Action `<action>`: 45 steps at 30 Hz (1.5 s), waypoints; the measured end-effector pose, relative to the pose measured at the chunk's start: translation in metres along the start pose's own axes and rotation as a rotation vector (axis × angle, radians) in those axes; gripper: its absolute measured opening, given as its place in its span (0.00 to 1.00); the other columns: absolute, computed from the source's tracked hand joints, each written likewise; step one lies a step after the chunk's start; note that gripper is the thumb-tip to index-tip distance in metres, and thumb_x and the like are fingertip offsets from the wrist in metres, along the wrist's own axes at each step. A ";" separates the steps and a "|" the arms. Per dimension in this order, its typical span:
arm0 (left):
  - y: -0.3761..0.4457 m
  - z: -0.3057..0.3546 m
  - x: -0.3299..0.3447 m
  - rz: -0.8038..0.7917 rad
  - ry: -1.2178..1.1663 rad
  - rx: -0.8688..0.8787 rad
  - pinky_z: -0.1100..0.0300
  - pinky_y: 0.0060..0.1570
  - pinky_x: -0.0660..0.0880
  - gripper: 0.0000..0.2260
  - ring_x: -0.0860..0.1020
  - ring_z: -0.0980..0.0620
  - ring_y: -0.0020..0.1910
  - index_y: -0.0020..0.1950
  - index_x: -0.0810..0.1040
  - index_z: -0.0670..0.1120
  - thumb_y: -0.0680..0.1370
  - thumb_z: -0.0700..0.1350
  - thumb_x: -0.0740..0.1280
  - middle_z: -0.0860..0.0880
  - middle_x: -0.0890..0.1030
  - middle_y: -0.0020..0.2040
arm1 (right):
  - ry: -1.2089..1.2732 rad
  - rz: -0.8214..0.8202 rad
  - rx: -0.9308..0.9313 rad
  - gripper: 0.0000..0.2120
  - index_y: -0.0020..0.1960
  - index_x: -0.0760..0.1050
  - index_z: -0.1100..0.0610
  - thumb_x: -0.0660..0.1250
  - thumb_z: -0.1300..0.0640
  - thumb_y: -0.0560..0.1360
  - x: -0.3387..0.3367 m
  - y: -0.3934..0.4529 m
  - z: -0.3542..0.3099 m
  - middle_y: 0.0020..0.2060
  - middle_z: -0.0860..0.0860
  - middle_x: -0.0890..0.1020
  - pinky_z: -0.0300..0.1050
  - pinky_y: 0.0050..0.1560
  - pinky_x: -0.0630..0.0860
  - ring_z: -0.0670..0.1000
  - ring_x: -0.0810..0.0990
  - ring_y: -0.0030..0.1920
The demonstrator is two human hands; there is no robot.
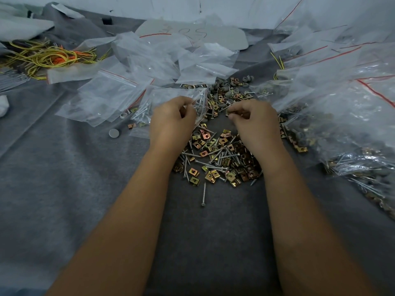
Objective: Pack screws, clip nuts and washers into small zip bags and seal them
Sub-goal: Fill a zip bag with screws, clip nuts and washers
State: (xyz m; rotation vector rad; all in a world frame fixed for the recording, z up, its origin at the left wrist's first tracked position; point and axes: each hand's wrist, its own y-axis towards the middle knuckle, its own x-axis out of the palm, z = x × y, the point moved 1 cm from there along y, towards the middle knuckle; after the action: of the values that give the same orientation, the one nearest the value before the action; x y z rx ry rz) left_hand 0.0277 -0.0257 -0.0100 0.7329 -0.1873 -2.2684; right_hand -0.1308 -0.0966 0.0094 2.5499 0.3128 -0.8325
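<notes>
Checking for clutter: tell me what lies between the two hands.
Head view: between the left hand and right hand lie loose clip nuts and screws on grey felt.

Both bare forearms reach forward, hands side by side and apart.

The left hand (171,118) is knuckles-up, its fingers (185,103) curled and pinching something thin. The right hand (255,119) is knuckles-up too, its fingers (234,113) curled inward, pinching something small and hard to make out.

Grey felt-covered surface (64,178), loose screws and clip nuts (218,159), empty zip bags (102,97), yellow wires (47,56)
</notes>
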 end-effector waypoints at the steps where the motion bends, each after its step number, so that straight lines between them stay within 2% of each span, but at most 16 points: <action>1: 0.000 0.000 0.000 -0.003 -0.006 -0.008 0.62 0.28 0.64 0.10 0.69 0.60 0.23 0.55 0.83 0.50 0.79 0.45 0.63 0.56 0.72 0.25 | -0.008 0.007 -0.020 0.08 0.53 0.83 0.53 0.68 0.61 0.76 0.000 0.000 -0.001 0.47 0.47 0.81 0.29 0.46 0.71 0.43 0.77 0.46; 4: 0.001 0.000 0.000 -0.006 -0.019 -0.013 0.61 0.29 0.66 0.10 0.69 0.61 0.23 0.55 0.83 0.51 0.79 0.46 0.63 0.56 0.73 0.25 | 0.065 0.024 -0.085 0.11 0.56 0.81 0.52 0.69 0.61 0.76 0.004 -0.001 -0.011 0.45 0.43 0.80 0.22 0.43 0.69 0.35 0.76 0.44; 6: 0.000 0.001 0.000 -0.007 -0.023 -0.007 0.61 0.29 0.66 0.10 0.69 0.61 0.23 0.55 0.83 0.51 0.78 0.46 0.64 0.56 0.73 0.25 | 0.121 0.033 -0.128 0.09 0.51 0.79 0.52 0.71 0.62 0.73 0.012 -0.002 -0.020 0.40 0.40 0.78 0.22 0.41 0.69 0.31 0.75 0.41; 9: 0.000 0.002 0.000 -0.018 -0.043 0.010 0.60 0.30 0.68 0.11 0.69 0.60 0.25 0.53 0.83 0.52 0.76 0.48 0.63 0.54 0.75 0.27 | 0.124 0.018 -0.197 0.09 0.50 0.80 0.53 0.73 0.63 0.72 0.027 -0.003 -0.030 0.37 0.41 0.78 0.25 0.40 0.70 0.33 0.75 0.38; 13: -0.001 0.002 0.000 -0.004 -0.084 0.001 0.59 0.30 0.69 0.12 0.70 0.60 0.25 0.52 0.83 0.54 0.74 0.50 0.61 0.53 0.78 0.28 | 0.177 0.021 -0.193 0.22 0.66 0.75 0.51 0.72 0.63 0.74 0.029 -0.003 -0.032 0.44 0.46 0.82 0.25 0.43 0.72 0.35 0.77 0.41; 15: 0.000 0.001 -0.001 0.034 -0.115 -0.022 0.59 0.31 0.69 0.11 0.70 0.60 0.25 0.49 0.82 0.57 0.74 0.50 0.61 0.57 0.76 0.27 | 0.143 0.090 -0.191 0.19 0.64 0.75 0.52 0.69 0.63 0.75 0.023 -0.003 -0.029 0.45 0.45 0.81 0.25 0.43 0.71 0.36 0.77 0.42; 17: 0.000 0.000 -0.001 0.071 -0.133 -0.040 0.61 0.31 0.67 0.11 0.69 0.61 0.25 0.51 0.82 0.56 0.75 0.49 0.61 0.61 0.74 0.26 | 0.031 0.092 -0.144 0.14 0.60 0.78 0.53 0.65 0.64 0.77 0.015 -0.002 -0.024 0.48 0.47 0.82 0.33 0.49 0.75 0.41 0.78 0.47; 19: 0.000 0.000 -0.001 0.086 -0.136 -0.052 0.62 0.31 0.64 0.13 0.69 0.61 0.25 0.54 0.83 0.53 0.75 0.48 0.61 0.62 0.73 0.25 | -0.155 -0.025 -0.073 0.14 0.58 0.81 0.53 0.62 0.63 0.77 0.007 -0.001 -0.016 0.54 0.50 0.83 0.50 0.58 0.76 0.50 0.78 0.56; 20: 0.001 0.000 -0.002 0.084 -0.136 -0.054 0.62 0.31 0.64 0.14 0.69 0.61 0.25 0.55 0.83 0.53 0.75 0.48 0.61 0.62 0.73 0.25 | -0.274 -0.119 -0.037 0.15 0.58 0.81 0.52 0.62 0.61 0.76 0.003 -0.001 -0.013 0.56 0.51 0.82 0.53 0.61 0.74 0.54 0.76 0.59; 23: 0.001 0.000 -0.001 0.064 -0.135 -0.048 0.62 0.30 0.64 0.13 0.68 0.61 0.24 0.54 0.83 0.52 0.76 0.47 0.61 0.62 0.73 0.25 | -0.481 -0.338 0.040 0.14 0.59 0.81 0.48 0.64 0.54 0.76 -0.005 -0.002 -0.010 0.58 0.50 0.82 0.54 0.65 0.69 0.58 0.71 0.65; 30: 0.000 0.000 -0.001 0.036 -0.154 -0.057 0.61 0.31 0.66 0.09 0.68 0.61 0.25 0.47 0.81 0.57 0.76 0.46 0.62 0.59 0.74 0.26 | -0.364 -0.388 0.081 0.06 0.46 0.80 0.44 0.68 0.55 0.77 -0.010 0.000 -0.011 0.48 0.45 0.80 0.58 0.65 0.68 0.53 0.75 0.60; 33: 0.000 0.000 -0.001 0.035 -0.155 -0.054 0.61 0.31 0.66 0.09 0.68 0.61 0.25 0.47 0.81 0.57 0.76 0.46 0.62 0.57 0.74 0.26 | -0.423 -0.411 0.044 0.10 0.41 0.73 0.42 0.66 0.54 0.78 -0.008 0.000 -0.010 0.46 0.44 0.76 0.56 0.66 0.65 0.54 0.71 0.63; 36: 0.000 0.000 0.000 0.030 -0.148 -0.059 0.61 0.31 0.66 0.11 0.68 0.61 0.25 0.50 0.83 0.54 0.75 0.47 0.62 0.57 0.74 0.26 | -0.397 -0.339 -0.041 0.07 0.46 0.72 0.45 0.63 0.57 0.80 -0.003 -0.002 -0.008 0.44 0.44 0.74 0.52 0.61 0.68 0.53 0.73 0.58; 38: 0.000 0.001 -0.001 0.027 -0.131 -0.057 0.60 0.31 0.66 0.11 0.68 0.60 0.25 0.50 0.83 0.54 0.75 0.48 0.61 0.57 0.74 0.26 | -0.228 -0.237 -0.043 0.06 0.49 0.72 0.48 0.63 0.60 0.79 0.000 -0.002 -0.008 0.41 0.43 0.75 0.43 0.48 0.72 0.46 0.76 0.48; 40: -0.001 0.001 -0.001 0.023 -0.103 -0.045 0.60 0.31 0.67 0.12 0.68 0.59 0.25 0.51 0.83 0.54 0.75 0.49 0.61 0.55 0.74 0.27 | -0.030 -0.152 0.005 0.08 0.50 0.74 0.49 0.66 0.62 0.77 0.001 -0.002 -0.010 0.41 0.40 0.76 0.32 0.40 0.69 0.39 0.75 0.43; 45: -0.002 0.001 -0.001 0.021 -0.037 -0.008 0.60 0.30 0.65 0.10 0.68 0.59 0.24 0.54 0.83 0.51 0.78 0.46 0.63 0.54 0.72 0.26 | 0.185 -0.024 -0.030 0.09 0.47 0.80 0.51 0.72 0.64 0.73 0.002 -0.002 -0.016 0.42 0.44 0.82 0.26 0.42 0.73 0.39 0.80 0.43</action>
State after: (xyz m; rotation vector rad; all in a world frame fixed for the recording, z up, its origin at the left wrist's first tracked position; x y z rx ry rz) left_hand 0.0264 -0.0242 -0.0090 0.6816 -0.2024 -2.2623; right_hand -0.1211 -0.0870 0.0191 2.6047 0.4109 -0.5960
